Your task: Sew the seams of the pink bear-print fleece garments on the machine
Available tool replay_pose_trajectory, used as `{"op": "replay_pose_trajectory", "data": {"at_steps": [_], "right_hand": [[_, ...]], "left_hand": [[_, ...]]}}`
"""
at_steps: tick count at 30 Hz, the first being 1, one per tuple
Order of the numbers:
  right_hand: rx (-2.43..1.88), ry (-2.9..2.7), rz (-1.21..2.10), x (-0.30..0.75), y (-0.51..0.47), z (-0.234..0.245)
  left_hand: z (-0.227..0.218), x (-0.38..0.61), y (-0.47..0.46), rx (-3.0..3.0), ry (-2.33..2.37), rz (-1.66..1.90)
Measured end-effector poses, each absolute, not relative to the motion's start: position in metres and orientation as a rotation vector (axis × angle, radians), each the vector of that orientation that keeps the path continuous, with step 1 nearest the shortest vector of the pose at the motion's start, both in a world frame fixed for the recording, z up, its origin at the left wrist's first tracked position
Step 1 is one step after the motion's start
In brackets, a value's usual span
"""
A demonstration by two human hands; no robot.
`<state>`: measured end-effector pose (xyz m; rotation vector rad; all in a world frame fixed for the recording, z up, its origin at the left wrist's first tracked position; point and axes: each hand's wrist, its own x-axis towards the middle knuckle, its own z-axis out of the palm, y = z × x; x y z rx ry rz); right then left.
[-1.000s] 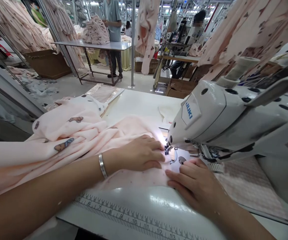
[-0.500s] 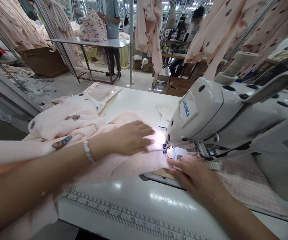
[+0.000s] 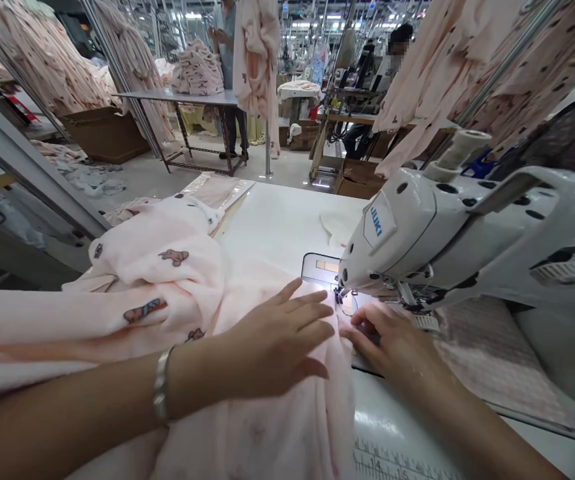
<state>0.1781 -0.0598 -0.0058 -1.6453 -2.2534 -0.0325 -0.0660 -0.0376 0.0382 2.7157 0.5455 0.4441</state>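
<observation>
A white sewing machine (image 3: 412,233) stands at the right, its lit presser foot (image 3: 339,295) over the edge of a pale pink printed garment (image 3: 277,433). My left hand (image 3: 272,343), with a silver bangle at the wrist, lies on the cloth just left of the foot, fingers spread. Close in front of the foot, my right hand (image 3: 397,340) pinches the cloth's right edge between thumb and bent forefinger. The needle tip is too small to make out. More of the garment is bunched at the left and hangs over the near table edge.
The white table (image 3: 272,213) carries a printed ruler scale (image 3: 392,463) near its front edge. A plastic-wrapped packet (image 3: 222,190) and a cream cloth scrap (image 3: 340,227) lie farther back. Beyond are a metal post, hanging pink garments (image 3: 257,60), a cardboard box (image 3: 107,133) and two people.
My left hand has come toward me and right, with fingers more spread. The cloth has swung round and now drapes over the front of the table, covering much of the ruler. The view has shifted slightly.
</observation>
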Motion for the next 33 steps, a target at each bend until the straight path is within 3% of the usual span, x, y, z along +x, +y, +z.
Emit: {"op": "replay_pose_trajectory", "data": {"at_steps": [5,13,19,25,33], "right_hand": [[-1.585,-2.229,0.025,0.177,-0.061,0.003],[-1.558,-2.033,-0.240,0.199,-0.066,0.003],[-1.329,-2.332,-0.136,0.174,-0.093,0.009],[-1.574,-2.574,-0.133,0.184,-0.095,-0.014],[-1.551,-2.601,-0.154,0.196,-0.089,-0.017]], "left_hand": [[0.013,-0.068,-0.026,2.760,0.677,0.261],[0.013,-0.043,-0.016,2.877,0.569,0.410],[0.012,-0.037,-0.019,2.879,0.636,0.389],[0.010,-0.038,-0.008,2.842,0.586,0.428],[0.005,-0.041,-0.002,2.845,0.562,0.475]]}}
